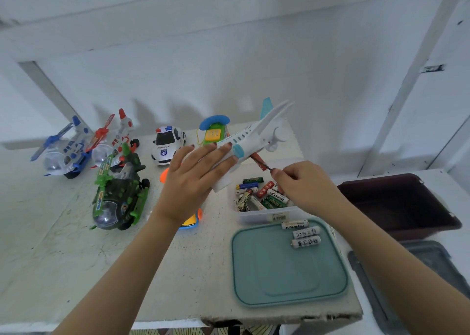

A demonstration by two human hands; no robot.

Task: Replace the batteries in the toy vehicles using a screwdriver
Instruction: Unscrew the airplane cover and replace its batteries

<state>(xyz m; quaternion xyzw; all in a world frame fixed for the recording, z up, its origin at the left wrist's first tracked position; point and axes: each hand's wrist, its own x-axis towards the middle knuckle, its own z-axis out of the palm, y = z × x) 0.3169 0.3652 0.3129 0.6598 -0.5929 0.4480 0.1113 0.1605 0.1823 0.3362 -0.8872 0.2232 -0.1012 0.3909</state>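
Your left hand (193, 179) grips the plane (254, 136) above the table's (76, 258) far edge; your right hand (305, 182) pinches the screwdriver (259, 160) just under it.

The left hand (193, 179) grips a white toy airplane (256, 136) held up off the surface (76, 258). The right hand (305, 184) pinches the dark end of a red screwdriver (259, 162) that reaches under the fuselage. Below the right hand sits a clear box of batteries (264, 217); nearer still, three white batteries (305, 233) lie on a teal lid (279, 284)
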